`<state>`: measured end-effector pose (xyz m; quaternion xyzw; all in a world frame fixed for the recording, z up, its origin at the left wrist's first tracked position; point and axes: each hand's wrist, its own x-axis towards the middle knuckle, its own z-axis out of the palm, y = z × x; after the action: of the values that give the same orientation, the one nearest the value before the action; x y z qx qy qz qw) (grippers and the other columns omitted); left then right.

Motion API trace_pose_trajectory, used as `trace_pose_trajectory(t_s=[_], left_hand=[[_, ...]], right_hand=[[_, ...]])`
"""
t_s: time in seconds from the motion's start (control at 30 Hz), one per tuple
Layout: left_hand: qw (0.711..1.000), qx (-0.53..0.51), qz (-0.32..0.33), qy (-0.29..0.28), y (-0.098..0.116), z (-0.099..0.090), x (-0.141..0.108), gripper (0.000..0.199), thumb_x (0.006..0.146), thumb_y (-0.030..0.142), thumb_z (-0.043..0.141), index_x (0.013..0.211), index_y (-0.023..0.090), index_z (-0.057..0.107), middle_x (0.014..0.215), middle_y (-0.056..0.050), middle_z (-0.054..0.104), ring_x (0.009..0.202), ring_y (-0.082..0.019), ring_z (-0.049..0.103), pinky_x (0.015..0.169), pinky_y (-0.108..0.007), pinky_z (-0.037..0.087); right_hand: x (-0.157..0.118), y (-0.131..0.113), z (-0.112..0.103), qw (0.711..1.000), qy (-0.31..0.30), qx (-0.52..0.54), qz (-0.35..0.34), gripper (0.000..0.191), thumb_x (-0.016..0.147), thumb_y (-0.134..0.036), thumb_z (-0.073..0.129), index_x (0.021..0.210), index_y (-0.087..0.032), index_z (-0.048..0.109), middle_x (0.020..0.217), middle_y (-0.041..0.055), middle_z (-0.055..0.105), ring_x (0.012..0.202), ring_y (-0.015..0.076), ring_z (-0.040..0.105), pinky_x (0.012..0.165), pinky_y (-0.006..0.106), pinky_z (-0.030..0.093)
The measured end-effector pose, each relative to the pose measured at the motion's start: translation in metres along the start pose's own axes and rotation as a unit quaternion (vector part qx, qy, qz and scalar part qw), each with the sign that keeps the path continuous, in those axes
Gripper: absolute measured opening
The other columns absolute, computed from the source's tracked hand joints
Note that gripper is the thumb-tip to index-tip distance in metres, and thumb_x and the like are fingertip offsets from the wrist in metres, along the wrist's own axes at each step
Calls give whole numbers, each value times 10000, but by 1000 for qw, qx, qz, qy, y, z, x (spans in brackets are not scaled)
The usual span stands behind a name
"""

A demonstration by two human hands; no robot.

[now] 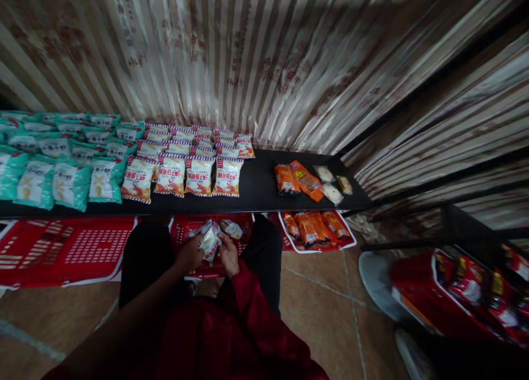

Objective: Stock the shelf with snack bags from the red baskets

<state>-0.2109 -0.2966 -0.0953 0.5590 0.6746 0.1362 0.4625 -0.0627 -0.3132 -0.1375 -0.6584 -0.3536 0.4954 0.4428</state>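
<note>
Between my knees, my left hand (190, 256) and my right hand (228, 255) grip a small white snack bag (210, 244) from its two sides. Both sets of fingers are closed on it. Beneath the bag is a red plastic basket (178, 229), where another snack bag (231, 229) lies. On the black shelf (256, 187) ahead, several white-and-orange snack bags (170, 173) with red lettering stand in rows. To their left are rows of teal snack bags (70, 181).
Orange packets (286, 178) and small pale packs (332, 193) lie on the shelf's right part. Below it stand a red basket (61, 253) at left and one of orange packets (316, 228). A person's shoe (409, 352) and red packets (467, 281) appear at right. A striped curtain (231, 54) hangs behind.
</note>
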Motion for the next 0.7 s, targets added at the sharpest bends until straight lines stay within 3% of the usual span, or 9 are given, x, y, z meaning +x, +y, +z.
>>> trace_pose_trajectory(t_s=[0.17,0.3,0.53,0.7], left_hand=[[999,-22,29,1,6,-15,3,521,665,112,539,1174,185,621,1039,-95,708,948,-246,656,845,-300,471],[999,-27,43,-15,7,-23,8,517,644,146,536,1148,192,641,897,-57,728,811,-215,661,742,-272,489],[992,-86,79,-56,4,-29,23,551,590,195,520,1127,165,643,871,-22,727,784,-194,650,677,-239,497],[981,-134,111,-87,14,-40,23,527,616,282,580,1114,119,635,910,-60,718,767,-207,655,658,-263,502]], right_hand=[[-3,-14,-3,999,-26,-3,-23,268,706,-347,629,936,-234,709,925,-3,714,918,190,617,857,312,480],[-5,-20,-5,997,-67,7,-32,339,724,-437,651,977,-219,705,900,6,720,879,198,631,837,318,494],[-8,-38,-14,984,-165,64,-35,466,754,-496,626,1123,-212,659,997,31,712,952,215,636,882,349,480],[-7,-39,-18,978,-198,53,-35,470,792,-563,548,1024,-177,684,866,23,709,786,184,633,773,305,491]])
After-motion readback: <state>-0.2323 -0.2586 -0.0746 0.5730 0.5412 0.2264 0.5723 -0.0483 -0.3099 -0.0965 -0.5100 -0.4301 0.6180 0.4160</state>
